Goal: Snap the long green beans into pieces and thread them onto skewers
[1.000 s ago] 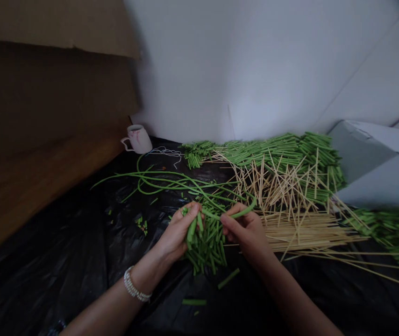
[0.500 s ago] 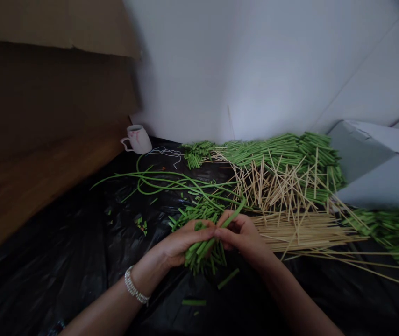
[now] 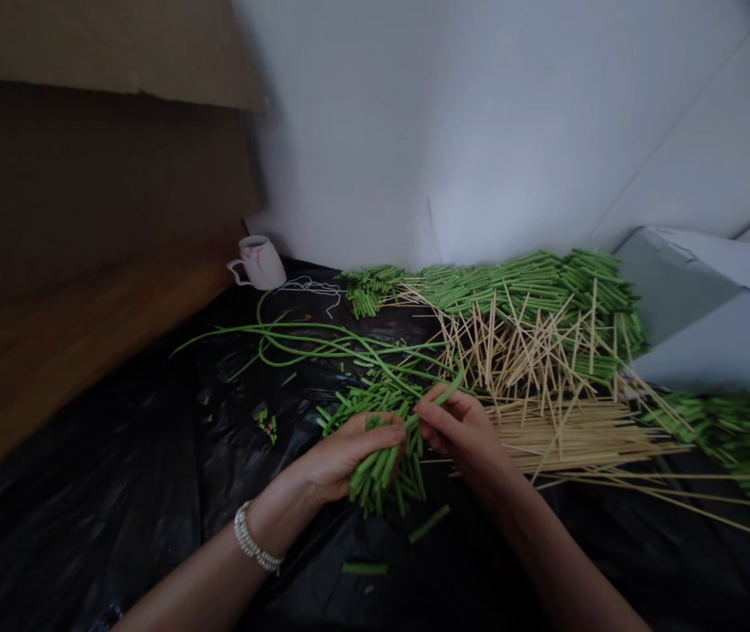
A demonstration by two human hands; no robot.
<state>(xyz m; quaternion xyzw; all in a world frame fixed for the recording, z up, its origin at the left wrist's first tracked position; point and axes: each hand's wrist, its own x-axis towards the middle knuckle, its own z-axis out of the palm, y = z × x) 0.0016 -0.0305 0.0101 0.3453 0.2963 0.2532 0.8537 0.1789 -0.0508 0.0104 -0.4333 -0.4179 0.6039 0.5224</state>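
Observation:
My left hand (image 3: pixel 358 449) is wrapped round a bunch of cut garlic scapes (image 3: pixel 373 478), the thumb across the top and the cut ends poking out below. Just right of it, my right hand (image 3: pixel 462 432) pinches a single garlic scape piece (image 3: pixel 452 387) that sticks up past the fingers. A small gap separates the two hands. Beyond them lies a loose heap of cut scapes (image 3: pixel 355 402), with long uncut scapes (image 3: pixel 309 328) curling to the left. Bamboo skewers (image 3: pixel 559 430) are stacked beside my right hand.
Skewered scapes (image 3: pixel 513 281) are piled along the white wall, under scattered skewers. More green pieces (image 3: pixel 737 439) lie far right, near a grey-white box (image 3: pixel 691 307). A mug (image 3: pixel 262 262) and white string (image 3: pixel 313 284) sit at the back left. Black plastic sheet (image 3: pixel 151 491) covers the surface.
My right hand has drawn slightly away from the left, to the right and up, with the scape piece in its fingers. My left hand keeps its hold on the bunch.

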